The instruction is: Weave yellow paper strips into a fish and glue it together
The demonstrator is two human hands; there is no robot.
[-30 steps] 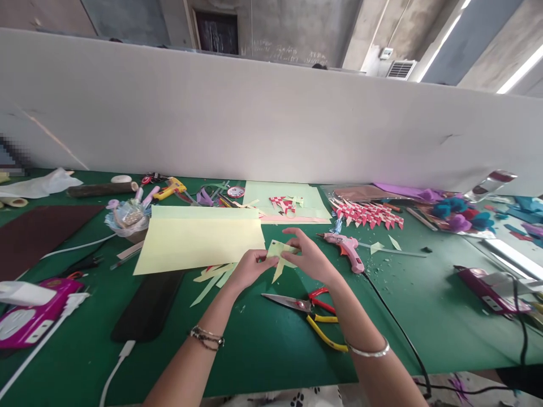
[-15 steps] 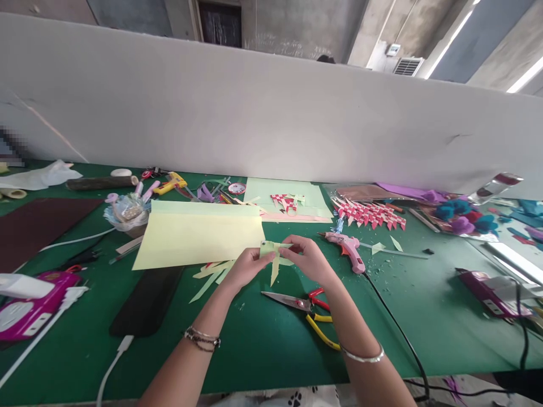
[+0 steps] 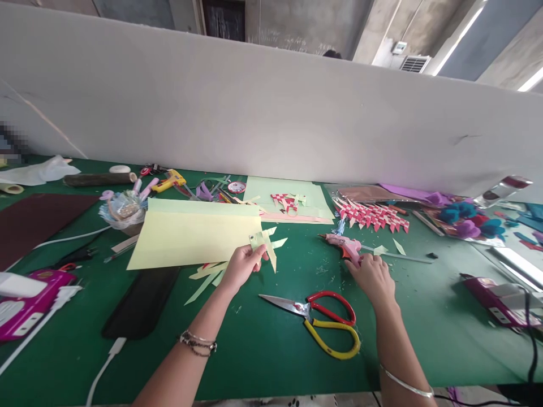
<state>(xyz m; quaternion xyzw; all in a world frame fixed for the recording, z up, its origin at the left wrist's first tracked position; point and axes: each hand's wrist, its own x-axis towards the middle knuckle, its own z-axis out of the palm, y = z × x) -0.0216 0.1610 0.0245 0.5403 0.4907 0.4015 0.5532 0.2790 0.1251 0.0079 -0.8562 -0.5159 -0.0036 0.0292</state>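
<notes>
My left hand (image 3: pixel 242 265) pinches a small pale green woven paper piece (image 3: pixel 266 244) with strips sticking out, held just above the green table. My right hand (image 3: pixel 372 276) has gone to the pink hot glue gun (image 3: pixel 345 246) lying on the table and rests on its handle end; whether the fingers are closed around it I cannot tell. Between the two hands lie scissors (image 3: pixel 316 316) with red and yellow handles, blades pointing left.
A large pale yellow sheet (image 3: pixel 190 234) lies left of centre, with green paper strips (image 3: pixel 207 277) below it. Red-and-white woven pieces (image 3: pixel 371 215) sit at the back right, a pink power strip (image 3: pixel 25 302) at the left, a white partition wall behind the table.
My right hand let go of the green paper piece and moved right to the glue gun. My left hand kept the piece and lifted it slightly. The scissors are fully uncovered.
</notes>
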